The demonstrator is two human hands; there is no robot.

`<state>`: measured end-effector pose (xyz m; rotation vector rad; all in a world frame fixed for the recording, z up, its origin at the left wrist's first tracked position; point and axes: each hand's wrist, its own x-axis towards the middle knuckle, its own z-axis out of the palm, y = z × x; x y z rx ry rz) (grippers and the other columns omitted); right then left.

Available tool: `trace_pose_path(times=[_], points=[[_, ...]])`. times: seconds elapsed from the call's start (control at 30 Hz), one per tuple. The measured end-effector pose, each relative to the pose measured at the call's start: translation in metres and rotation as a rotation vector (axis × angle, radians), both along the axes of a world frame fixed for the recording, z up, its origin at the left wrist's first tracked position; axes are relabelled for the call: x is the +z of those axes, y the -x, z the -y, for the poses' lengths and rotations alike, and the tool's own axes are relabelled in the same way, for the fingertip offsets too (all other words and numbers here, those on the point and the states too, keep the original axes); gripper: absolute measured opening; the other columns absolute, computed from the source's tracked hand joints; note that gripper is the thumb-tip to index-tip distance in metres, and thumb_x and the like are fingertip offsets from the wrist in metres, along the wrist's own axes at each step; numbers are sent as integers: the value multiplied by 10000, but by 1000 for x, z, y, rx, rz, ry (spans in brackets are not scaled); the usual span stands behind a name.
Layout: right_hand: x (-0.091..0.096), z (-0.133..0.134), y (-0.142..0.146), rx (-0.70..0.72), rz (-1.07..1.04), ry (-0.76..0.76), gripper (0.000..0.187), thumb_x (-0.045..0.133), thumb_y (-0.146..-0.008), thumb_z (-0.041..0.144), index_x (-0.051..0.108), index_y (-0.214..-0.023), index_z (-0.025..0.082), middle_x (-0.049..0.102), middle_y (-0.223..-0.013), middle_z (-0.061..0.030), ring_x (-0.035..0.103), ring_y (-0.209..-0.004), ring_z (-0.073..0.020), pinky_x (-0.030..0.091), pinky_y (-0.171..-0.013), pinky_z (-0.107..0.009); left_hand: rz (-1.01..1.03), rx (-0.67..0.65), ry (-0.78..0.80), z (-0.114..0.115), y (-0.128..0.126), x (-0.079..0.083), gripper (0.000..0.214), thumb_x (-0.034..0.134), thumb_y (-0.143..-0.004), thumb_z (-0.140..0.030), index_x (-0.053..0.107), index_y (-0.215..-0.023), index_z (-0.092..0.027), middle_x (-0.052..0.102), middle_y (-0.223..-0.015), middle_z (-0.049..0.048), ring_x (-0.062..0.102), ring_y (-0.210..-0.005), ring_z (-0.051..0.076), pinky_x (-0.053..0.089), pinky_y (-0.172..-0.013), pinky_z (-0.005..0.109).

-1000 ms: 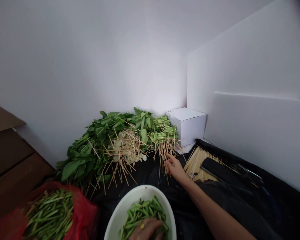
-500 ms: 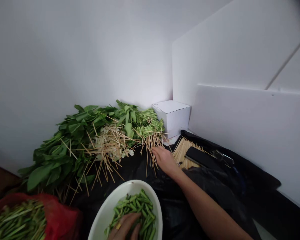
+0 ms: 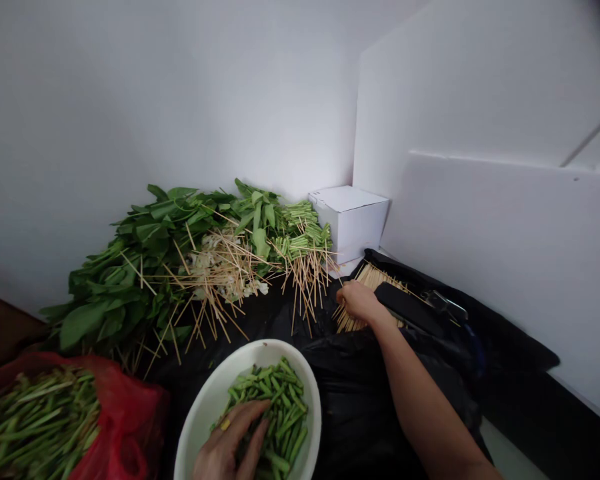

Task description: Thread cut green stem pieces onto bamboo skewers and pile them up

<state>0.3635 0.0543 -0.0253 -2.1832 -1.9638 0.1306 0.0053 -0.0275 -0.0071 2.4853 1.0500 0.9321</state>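
I watch the left hand (image 3: 230, 438), fingers loosely parted, among green stems (image 3: 284, 400) in the white bowl (image 3: 313, 400), while the right hand (image 3: 363, 303) curls at the skewers (image 3: 349, 323), grip unclear, where rolling sticks could dislodge the dark phone (image 3: 405, 307).

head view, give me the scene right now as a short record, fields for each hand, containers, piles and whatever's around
left hand: fingers at the cut green stalks, grip unclear
right hand: over the bare wooden sticks, grip unclear
bowl: white bowl, holding those stalks
bag: red bag, open, with more green stalks
piles: leafy greens; pale pieces with sticks among them; bundled stems with sticks
surroundings: white box; black phone-like object
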Motion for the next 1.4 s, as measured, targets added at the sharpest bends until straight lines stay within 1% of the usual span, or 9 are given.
trace_pose_path(times=[0.2, 0.47, 0.63, 0.73, 0.83, 1.03, 1.13, 1.23, 1.4], points=[[-2, -3, 10, 92, 62, 11, 253, 528, -793, 50, 741, -809, 187, 649, -932, -116, 570, -915, -207, 400, -717, -263, -20, 108, 93, 5, 1, -12, 186, 644, -822, -304, 743, -978, -283, 775, -976, 24, 735, -879, 215, 574, -840, 276], [7, 5, 20, 282, 69, 25, 218, 532, -767, 39, 697, -754, 181, 650, -826, -80, 545, -863, -198, 344, -703, -275, 34, 243, 198, 9, 11, 15, 186, 582, -861, -251, 752, -936, -235, 759, -923, 50, 707, -863, 207, 549, -798, 287], [20, 18, 39, 453, 12, 9, 189, 558, -786, 74, 677, -762, 218, 674, -838, -29, 562, -852, -180, 349, -726, -281, -42, 252, 289, 6, 8, 16, 202, 568, -865, -212, 760, -921, -237, 739, -886, 47, 683, -845, 199, 518, -799, 290], [26, 25, 54, 618, -157, -56, 196, 540, -831, 85, 678, -789, 219, 668, -816, -16, 575, -829, -155, 381, -768, -274, -146, 279, 306, 3, 2, 13, 229, 566, -843, -156, 765, -923, -236, 728, -914, 60, 663, -896, 218, 501, -835, 321], [29, 31, 72, 737, -286, -172, 206, 507, -902, 141, 692, -879, 227, 655, -864, -20, 572, -851, -147, 409, -801, -276, -289, 383, 283, 1, -3, 13, 260, 581, -800, -100, 761, -938, -227, 713, -962, 78, 640, -955, 247, 489, -848, 353], [23, 43, 104, 781, -318, -357, 254, 455, -970, 273, 684, -1075, 235, 609, -923, -42, 572, -812, -123, 442, -728, -226, -422, 466, 231, -1, -2, 13, 244, 609, -782, -85, 758, -917, -222, 707, -965, 91, 622, -967, 259, 473, -874, 379], [19, 48, 112, 724, -254, -458, 268, 457, -968, 279, 663, -1137, 245, 606, -925, -42, 567, -766, -114, 442, -698, -212, -250, 416, 234, -3, 0, 11, 202, 604, -819, -147, 758, -915, -235, 716, -927, 74, 631, -936, 243, 474, -874, 370], [19, 51, 118, 726, -271, -549, 300, 444, -956, 205, 640, -1183, 222, 608, -927, -63, 567, -825, -143, 464, -739, -238, 128, 352, 315, -6, -2, 11, 201, 593, -851, -214, 752, -973, -228, 721, -956, 67, 642, -925, 222, 481, -858, 341], [18, 52, 126, 763, -271, -724, 323, 424, -944, 152, 621, -1200, 171, 615, -866, -76, 557, -814, -166, 479, -741, -281, 779, 274, 716, -12, -14, 15, 262, 725, -778, -292, 735, -1010, -170, 724, -802, 40, 650, -746, 158, 504, -731, 269]])
